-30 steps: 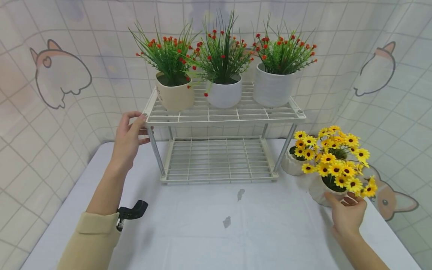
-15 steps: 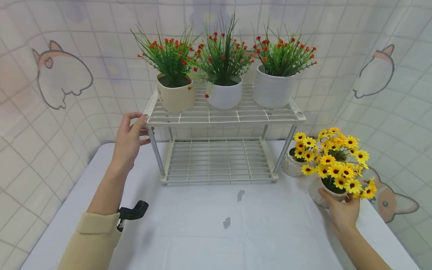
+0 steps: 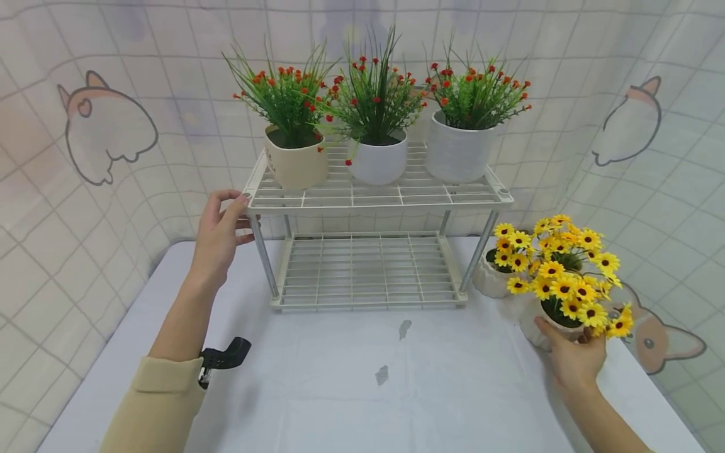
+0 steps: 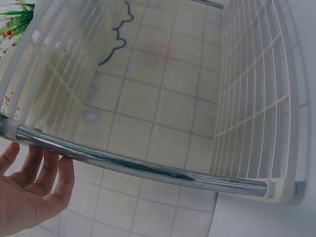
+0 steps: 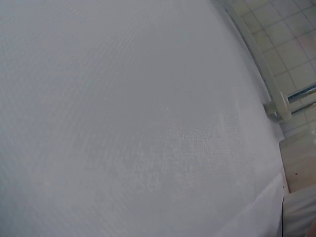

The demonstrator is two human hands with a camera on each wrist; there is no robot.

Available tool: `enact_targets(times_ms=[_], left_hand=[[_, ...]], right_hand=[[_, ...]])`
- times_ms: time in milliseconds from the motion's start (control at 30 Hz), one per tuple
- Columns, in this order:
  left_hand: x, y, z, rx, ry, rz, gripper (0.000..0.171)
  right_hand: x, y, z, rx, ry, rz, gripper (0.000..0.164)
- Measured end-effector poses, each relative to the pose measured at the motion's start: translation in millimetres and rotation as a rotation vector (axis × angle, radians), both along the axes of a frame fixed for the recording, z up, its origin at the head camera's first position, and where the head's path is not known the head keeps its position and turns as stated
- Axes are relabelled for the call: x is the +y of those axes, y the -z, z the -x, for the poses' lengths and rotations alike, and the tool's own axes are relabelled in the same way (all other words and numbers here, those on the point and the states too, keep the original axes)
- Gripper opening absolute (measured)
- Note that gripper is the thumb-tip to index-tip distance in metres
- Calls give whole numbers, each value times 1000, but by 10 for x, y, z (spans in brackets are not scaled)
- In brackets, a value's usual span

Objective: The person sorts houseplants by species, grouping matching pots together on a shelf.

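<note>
In the head view, my left hand holds the upper left front corner of a two-tier white wire rack, thumb at the corner and fingers by the post. The left wrist view shows those fingers against the chrome post. On the right, my right hand grips a whitish pot of yellow daisy-like flowers, thumb at the near side; its other fingers are partly hidden by blooms. In the right wrist view, pale pot sides show at the right edge.
Behind the gripped pot, a second whitish pot with yellow flowers stands beside the rack. On the top tier are a cream pot, a white pot and a ribbed white pot, all with red flowers. A white cloth covers the table.
My right hand has moved slightly left and closed in on the flower pot, its thumb now against the pot's side. The left hand keeps its hold on the rack corner.
</note>
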State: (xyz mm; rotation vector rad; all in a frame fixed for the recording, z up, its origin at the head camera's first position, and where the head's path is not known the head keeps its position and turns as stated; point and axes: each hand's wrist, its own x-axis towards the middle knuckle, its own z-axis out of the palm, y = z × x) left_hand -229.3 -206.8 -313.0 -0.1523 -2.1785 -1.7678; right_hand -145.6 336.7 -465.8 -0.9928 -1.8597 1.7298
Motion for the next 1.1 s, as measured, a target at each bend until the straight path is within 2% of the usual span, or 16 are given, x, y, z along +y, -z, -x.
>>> enact_targets(times_ms=[100,200,300,433,700,933,1100], left_hand=[[-11,7,1,4,-2,7,32],[-3,9,6,3,-4,9,32],[-5,12,3,0,-11,14,33],[-5,16,-4,4,-19,29,34],[15,13,1,17,-12,29,34],[16,31,8,8,-2,19,35],[-6,28,19,11,-6,20,35]], right_hand=[[-14,10,-18,31,21,-15,105],[-12,3,-50,98,25,-51,98],[-31,-30,-71,146,3,-101,94],[-97,-89,-86,152,-37,-120,92],[-366,-184,-156,130,-169,-206,87],[-633,-240,-183,167,-268,-136,87],[-840,-282,-179,172,-370,-132,88]])
